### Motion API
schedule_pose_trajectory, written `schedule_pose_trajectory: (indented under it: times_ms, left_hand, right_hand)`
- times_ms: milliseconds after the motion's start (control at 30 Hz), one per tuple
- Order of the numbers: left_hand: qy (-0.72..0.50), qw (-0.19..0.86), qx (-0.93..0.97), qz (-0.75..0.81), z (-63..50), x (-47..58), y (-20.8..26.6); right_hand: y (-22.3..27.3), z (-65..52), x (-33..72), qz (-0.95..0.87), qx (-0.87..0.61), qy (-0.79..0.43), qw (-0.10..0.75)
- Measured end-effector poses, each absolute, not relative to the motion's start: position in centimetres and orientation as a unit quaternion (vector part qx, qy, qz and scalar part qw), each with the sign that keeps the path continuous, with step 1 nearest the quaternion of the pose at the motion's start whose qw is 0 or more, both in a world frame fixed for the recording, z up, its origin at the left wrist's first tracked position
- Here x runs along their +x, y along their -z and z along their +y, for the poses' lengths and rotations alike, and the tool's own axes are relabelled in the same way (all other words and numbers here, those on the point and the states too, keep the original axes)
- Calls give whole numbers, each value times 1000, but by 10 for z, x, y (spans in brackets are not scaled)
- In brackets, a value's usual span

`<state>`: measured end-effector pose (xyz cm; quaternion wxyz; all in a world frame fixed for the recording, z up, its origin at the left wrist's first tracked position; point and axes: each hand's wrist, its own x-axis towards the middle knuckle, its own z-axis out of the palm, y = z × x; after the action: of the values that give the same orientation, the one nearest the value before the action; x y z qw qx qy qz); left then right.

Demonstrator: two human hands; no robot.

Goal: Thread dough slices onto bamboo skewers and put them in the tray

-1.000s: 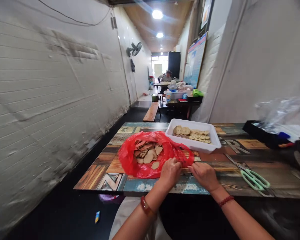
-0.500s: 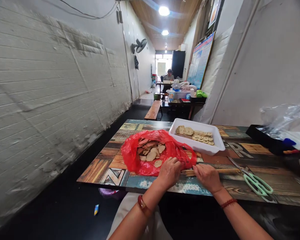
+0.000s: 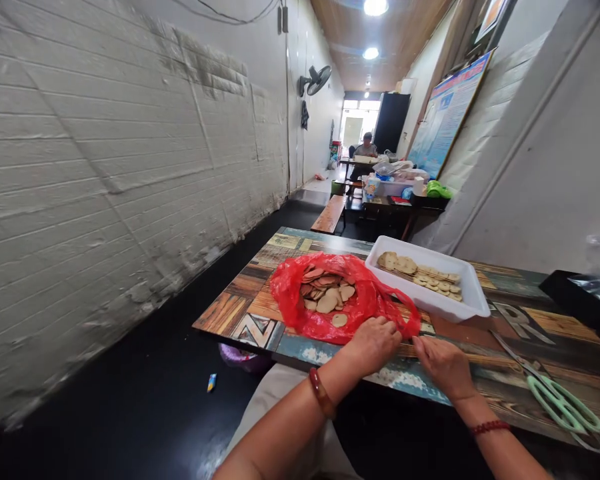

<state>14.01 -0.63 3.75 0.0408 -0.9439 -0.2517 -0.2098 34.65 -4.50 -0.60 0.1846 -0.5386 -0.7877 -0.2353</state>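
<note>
View swung left: hands [image 3: 375, 347] [image 3: 447, 368] curl, grip unclear, at red bag [image 3: 287, 290] of discs [image 3: 329, 301] beside tray [image 3: 420, 252] of more.

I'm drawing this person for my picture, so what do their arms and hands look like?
The left hand and right hand wear no gloves, and no sleeves show. The left arm has a smooth, shiny, reddish-brown bangle. The right arm has a thinner, dark red bracelet that looks beaded.
</note>
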Motion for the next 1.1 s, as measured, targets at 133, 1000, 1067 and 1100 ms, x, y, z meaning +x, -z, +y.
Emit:
schedule_pose_trajectory:
  times_ms: [133,1000,1067,1100]
  left_hand:
    - [199,20,-947,-251,-2,128,-38]
    - [416,-273,-713,-494,-21,2,-49]
    - [387,-255,-743,-483,-23,11,-50]
    - [375,-251,-757,-472,-24,16,-51]
  right_hand:
    - [8,-44,350,-782,-537,241,203]
    - [-29,-24,385,-676,-609,279,308]
    - [-47,-29,361,-704,-568,245,349]
    - [-54,-31,345,-735,-543,216,344]
